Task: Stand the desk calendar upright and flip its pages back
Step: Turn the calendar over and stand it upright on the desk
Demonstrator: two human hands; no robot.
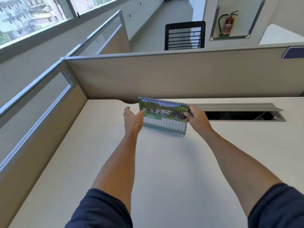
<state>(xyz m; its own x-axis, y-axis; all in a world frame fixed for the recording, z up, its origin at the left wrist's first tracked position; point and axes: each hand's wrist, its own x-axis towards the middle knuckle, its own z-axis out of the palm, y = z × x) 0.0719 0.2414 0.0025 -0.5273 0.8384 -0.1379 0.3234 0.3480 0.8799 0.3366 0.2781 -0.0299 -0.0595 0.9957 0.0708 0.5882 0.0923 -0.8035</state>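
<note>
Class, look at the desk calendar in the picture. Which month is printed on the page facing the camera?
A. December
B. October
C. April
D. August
D: the green band on the desk calendar, under its landscape photo, reads AUGUST, while the right hand grips its edge.

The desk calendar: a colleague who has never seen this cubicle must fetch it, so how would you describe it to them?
Go to the pale desk boxed in by beige partition panels, to the left of its open cable hatch. The desk calendar stands there, held by the right hand. It is spiral-bound, showing a green forest waterfall photo and AUGUST.
</note>
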